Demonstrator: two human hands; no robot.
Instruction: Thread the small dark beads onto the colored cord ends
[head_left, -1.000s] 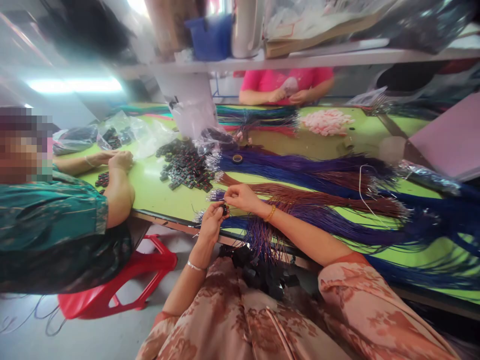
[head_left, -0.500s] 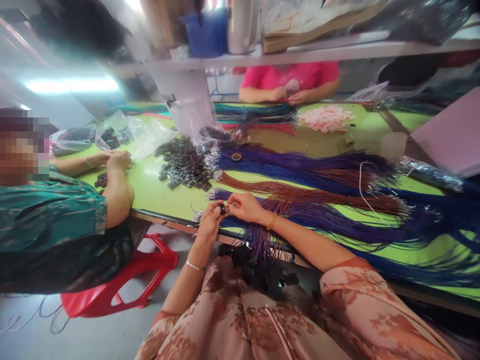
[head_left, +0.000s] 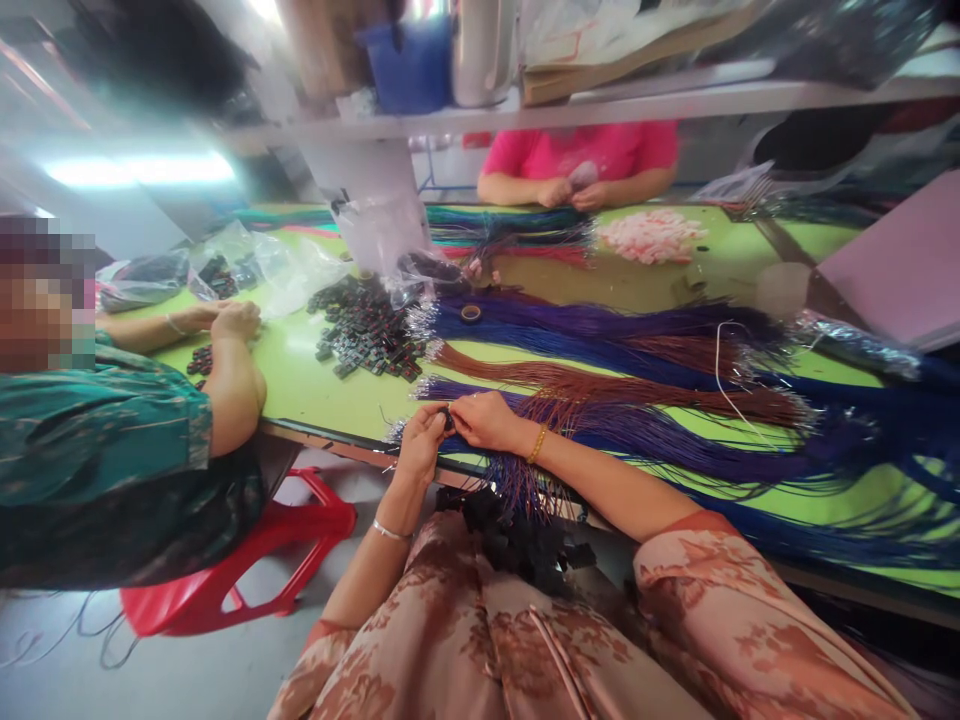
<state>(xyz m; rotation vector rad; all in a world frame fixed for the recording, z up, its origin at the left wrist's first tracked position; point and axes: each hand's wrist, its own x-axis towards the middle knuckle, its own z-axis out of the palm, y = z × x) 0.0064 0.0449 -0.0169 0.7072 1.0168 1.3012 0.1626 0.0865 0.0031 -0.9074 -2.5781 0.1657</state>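
My left hand [head_left: 418, 445] and my right hand [head_left: 485, 420] meet at the near edge of the green table [head_left: 315, 375]. Both are pinched on a small black connector [head_left: 448, 420] held between them. My right fingers also seem to press a thin wire end into it, though the wire is too small to see clearly. A purple wire bundle [head_left: 675, 430] lies under my right wrist. Finished wires with black connectors [head_left: 517, 535] hang over the table edge onto my lap.
A heap of black connectors [head_left: 367, 335] lies ahead, with blue [head_left: 600, 335] and brown [head_left: 622, 385] wire bundles to the right. A person in a green top [head_left: 105, 450] works at the left over a red stool [head_left: 240, 570]. Another person in pink [head_left: 577, 160] sits opposite.
My right hand has dropped slightly and closed in on my left hand, so both now pinch at the connector together. The co-workers have barely moved.
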